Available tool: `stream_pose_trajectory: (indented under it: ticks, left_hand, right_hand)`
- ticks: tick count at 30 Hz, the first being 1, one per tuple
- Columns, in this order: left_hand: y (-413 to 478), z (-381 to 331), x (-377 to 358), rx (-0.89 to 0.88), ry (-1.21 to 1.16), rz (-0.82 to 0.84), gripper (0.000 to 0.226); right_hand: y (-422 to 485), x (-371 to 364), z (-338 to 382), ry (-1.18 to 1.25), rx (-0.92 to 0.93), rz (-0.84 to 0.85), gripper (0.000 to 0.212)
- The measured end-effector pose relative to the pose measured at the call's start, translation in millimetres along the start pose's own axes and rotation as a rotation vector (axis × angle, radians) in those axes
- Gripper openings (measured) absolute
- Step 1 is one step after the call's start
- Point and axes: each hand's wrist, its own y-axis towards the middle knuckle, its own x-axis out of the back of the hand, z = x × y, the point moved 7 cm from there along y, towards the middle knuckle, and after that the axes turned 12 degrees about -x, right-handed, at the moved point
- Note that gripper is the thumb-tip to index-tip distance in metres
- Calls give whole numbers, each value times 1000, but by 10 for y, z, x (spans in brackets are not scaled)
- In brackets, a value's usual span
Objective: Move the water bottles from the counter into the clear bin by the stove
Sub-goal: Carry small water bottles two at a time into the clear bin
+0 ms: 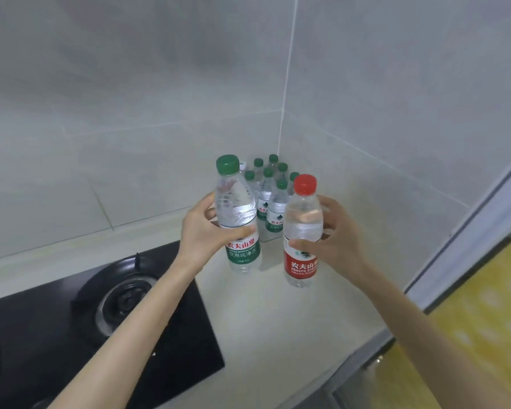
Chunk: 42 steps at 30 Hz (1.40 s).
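Two were held upright over the counter [278, 320], green-capped bottle [238, 214] gripped in the left hand [202, 231], red-capped bottle [303, 231] in the right hand [334, 237], clear bin not seen; corner bottles [270, 196] just behind could be toppled by a careless swing.

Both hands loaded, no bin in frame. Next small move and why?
Likely swing both bottles left toward the stove to find the bin: left hand grips the green-capped bottle, right hand grips the red-capped bottle, so neither can take more; bin is out of view.
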Motion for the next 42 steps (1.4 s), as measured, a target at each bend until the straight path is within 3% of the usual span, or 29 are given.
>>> stream_pose_trajectory:
  ticks: [9, 21, 27, 42]
  left_hand:
    - [936, 395, -426, 31, -2, -33, 70]
    - [1540, 1248, -1037, 171, 232, -87, 94]
    - [1592, 1603, -1242, 268, 288, -125, 82]
    - [1530, 1963, -1554, 351, 310, -122, 85]
  right_hand:
    - [894, 173, -105, 18, 10, -69, 77]
    - [1665, 376, -467, 4, 35, -105, 76]
    - [1888, 361, -754, 57, 11, -98, 78]
    - [2092, 340, -923, 65, -12, -26, 78]
